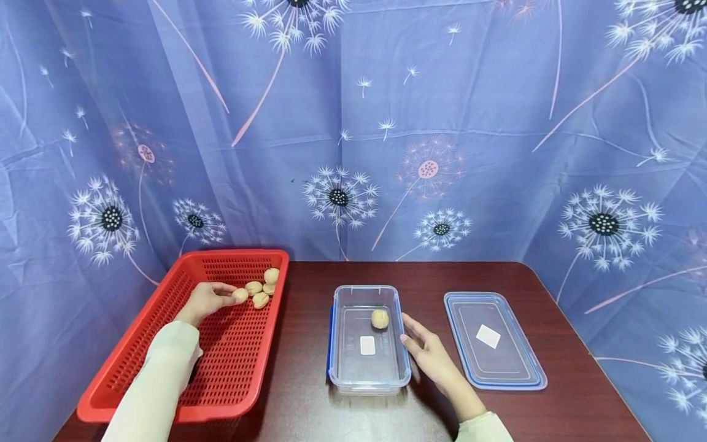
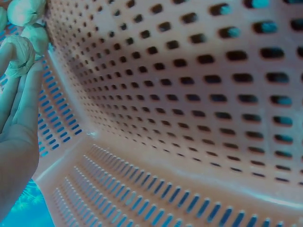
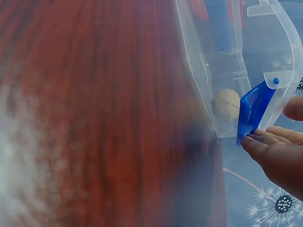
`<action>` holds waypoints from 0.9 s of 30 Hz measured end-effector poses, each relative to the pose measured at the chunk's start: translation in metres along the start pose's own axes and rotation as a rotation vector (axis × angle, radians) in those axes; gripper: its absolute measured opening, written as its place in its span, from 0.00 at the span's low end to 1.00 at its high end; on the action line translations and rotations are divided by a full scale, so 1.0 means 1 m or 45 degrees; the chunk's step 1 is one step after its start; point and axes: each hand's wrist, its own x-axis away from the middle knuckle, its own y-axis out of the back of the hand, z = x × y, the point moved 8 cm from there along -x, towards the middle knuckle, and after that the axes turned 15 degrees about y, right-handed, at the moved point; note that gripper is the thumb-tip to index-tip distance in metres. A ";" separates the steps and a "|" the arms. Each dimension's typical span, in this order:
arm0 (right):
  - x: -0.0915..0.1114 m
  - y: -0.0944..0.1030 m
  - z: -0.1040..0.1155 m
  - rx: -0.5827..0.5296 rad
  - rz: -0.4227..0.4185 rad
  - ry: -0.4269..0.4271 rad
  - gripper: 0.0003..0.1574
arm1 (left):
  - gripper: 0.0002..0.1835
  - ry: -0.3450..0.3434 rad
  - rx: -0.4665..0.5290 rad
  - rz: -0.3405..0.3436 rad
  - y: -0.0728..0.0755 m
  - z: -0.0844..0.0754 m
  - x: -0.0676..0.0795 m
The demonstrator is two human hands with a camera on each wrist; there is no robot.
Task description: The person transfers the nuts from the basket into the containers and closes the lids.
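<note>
In the head view, my left hand (image 1: 207,301) reaches into the red basket (image 1: 234,362) and pinches a walnut (image 1: 240,295) between thumb and fingers. The left wrist view also shows this walnut (image 2: 20,56) at the fingertips. Several more walnuts (image 1: 261,299) lie beside it in the basket's far right corner. A clear plastic container (image 1: 353,368) stands mid-table with one walnut (image 1: 380,318) inside. My right hand (image 1: 431,356) rests against the container's right side, fingers extended. From the right wrist, its fingertips touch a blue latch (image 3: 254,111) hanging from the rim.
To the right of the container, a clear lid (image 1: 497,362) with a blue seal and a white label lies flat on the dark red-brown table (image 1: 309,417). Another blue latch (image 1: 329,344) hangs on the container's left side. A blue dandelion-print curtain (image 1: 386,92) surrounds the table.
</note>
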 end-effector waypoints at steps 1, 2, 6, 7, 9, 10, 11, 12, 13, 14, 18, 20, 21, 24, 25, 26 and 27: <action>0.000 0.000 0.000 0.002 0.003 0.002 0.31 | 0.21 0.000 0.013 0.006 0.000 -0.002 0.000; 0.001 0.000 0.000 0.002 0.004 0.003 0.31 | 0.21 0.003 0.024 0.009 0.000 -0.003 0.000; 0.001 0.000 0.001 0.002 0.005 0.004 0.31 | 0.21 -0.001 0.065 0.014 0.000 -0.011 0.000; 0.001 0.000 0.000 -0.001 0.006 0.001 0.31 | 0.22 -0.009 0.074 0.014 0.001 -0.014 0.000; 0.001 0.000 0.000 0.001 0.002 -0.004 0.31 | 0.22 -0.015 0.096 0.013 0.001 -0.019 0.001; 0.000 0.000 0.000 -0.001 0.000 -0.007 0.31 | 0.22 -0.014 0.111 0.012 0.001 -0.021 0.001; 0.000 0.000 0.000 0.000 0.001 -0.007 0.31 | 0.23 -0.015 0.128 0.015 0.001 -0.023 0.001; 0.000 0.000 0.000 0.001 0.000 -0.008 0.31 | 0.23 -0.009 0.140 0.020 0.001 -0.025 0.002; 0.000 0.000 0.000 0.001 0.000 -0.010 0.31 | 0.24 -0.004 0.153 0.025 0.001 -0.027 0.002; 0.000 0.000 0.000 0.002 0.001 -0.008 0.31 | 0.25 0.001 0.172 0.032 0.001 -0.029 0.003; 0.000 -0.001 0.001 0.005 0.009 -0.006 0.31 | 0.27 -0.004 0.257 0.063 0.000 -0.036 0.005; 0.001 -0.001 0.002 0.006 0.013 -0.004 0.31 | 0.27 -0.023 0.289 0.075 0.000 -0.042 0.005; 0.001 -0.001 0.002 0.008 0.014 -0.005 0.31 | 0.27 -0.034 0.294 0.070 0.000 -0.045 0.005; 0.000 -0.001 0.001 0.004 0.008 -0.008 0.31 | 0.29 -0.042 0.309 0.062 0.001 -0.054 0.006; 0.000 -0.001 0.000 0.002 0.004 -0.008 0.31 | 0.29 -0.036 0.307 0.066 0.001 -0.061 0.010; 0.000 -0.001 0.000 0.003 0.001 -0.007 0.31 | 0.29 -0.033 0.311 0.072 0.002 -0.067 0.013; 0.000 0.000 0.000 0.006 -0.001 -0.007 0.31 | 0.28 -0.032 0.327 0.079 0.001 -0.071 0.014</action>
